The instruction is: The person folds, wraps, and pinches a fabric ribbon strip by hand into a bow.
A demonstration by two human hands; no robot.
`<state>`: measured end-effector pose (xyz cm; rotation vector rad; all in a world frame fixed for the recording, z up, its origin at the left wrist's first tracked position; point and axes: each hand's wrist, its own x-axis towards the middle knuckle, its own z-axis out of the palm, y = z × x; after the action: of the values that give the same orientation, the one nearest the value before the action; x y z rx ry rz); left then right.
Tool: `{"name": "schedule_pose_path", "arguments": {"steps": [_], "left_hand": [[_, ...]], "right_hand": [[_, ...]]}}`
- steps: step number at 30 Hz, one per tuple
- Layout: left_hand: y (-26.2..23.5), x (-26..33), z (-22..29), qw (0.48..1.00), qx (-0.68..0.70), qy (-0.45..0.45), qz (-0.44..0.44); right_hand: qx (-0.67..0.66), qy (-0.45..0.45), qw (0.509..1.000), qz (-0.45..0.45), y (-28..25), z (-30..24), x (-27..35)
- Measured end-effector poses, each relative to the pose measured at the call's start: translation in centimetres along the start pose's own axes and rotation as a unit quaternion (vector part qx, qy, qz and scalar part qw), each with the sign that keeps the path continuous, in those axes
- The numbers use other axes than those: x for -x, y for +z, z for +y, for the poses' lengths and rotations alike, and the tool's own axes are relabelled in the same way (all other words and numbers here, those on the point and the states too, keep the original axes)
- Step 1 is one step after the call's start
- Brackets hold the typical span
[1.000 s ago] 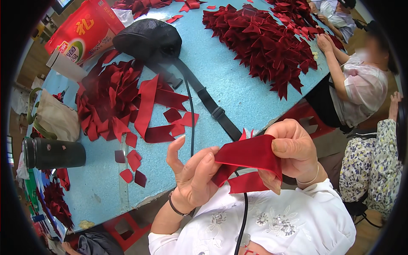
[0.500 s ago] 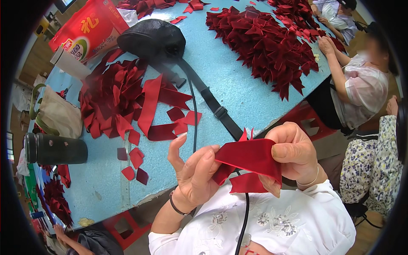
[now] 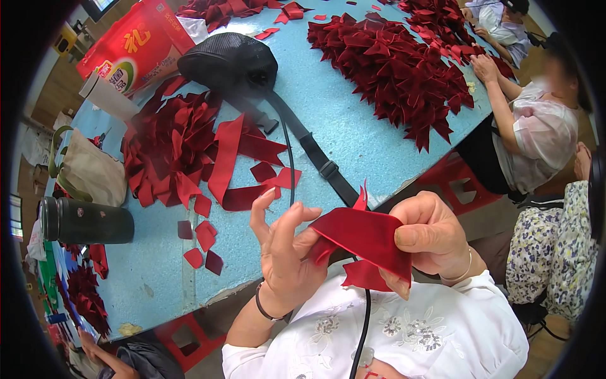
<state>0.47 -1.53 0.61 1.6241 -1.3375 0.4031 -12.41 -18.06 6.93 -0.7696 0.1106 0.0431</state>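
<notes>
In front of my chest a strip of dark red velvet ribbon is folded into a loop, with pointed ends sticking up behind it and a tail hanging below. My right hand pinches the loop's right side, thumb on the front and fingers inside and behind. At the left end, my left hand keeps hold with its lower fingers at the fold, while its upper fingers stand raised and apart. Just where those lower fingers grip is partly hidden by the ribbon.
On the blue table lie a heap of ribbon strips, a large pile of folded red pieces, a black mesh cap-like thing with a strap, a dark green bottle and a red package. A co-worker sits at the right.
The left hand's upper fingers have lifted and spread away from the ribbon's front. The loop has tilted, its right side slightly lower. The right hand keeps its pinch.
</notes>
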Motion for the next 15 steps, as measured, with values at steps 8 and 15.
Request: {"name": "schedule_pose_path", "arguments": {"steps": [8,15], "left_hand": [[1.1,-0.2,1.1,0.925,0.205,-0.315,0.055],[1.2,-1.0,0.9,0.855,0.341,-0.388,0.042]], "right_hand": [[-0.029,0.034,0.999,0.032,0.2,1.1,-0.3],[-0.03,0.043,0.997,0.05,-0.9,2.7,-0.4]]}}
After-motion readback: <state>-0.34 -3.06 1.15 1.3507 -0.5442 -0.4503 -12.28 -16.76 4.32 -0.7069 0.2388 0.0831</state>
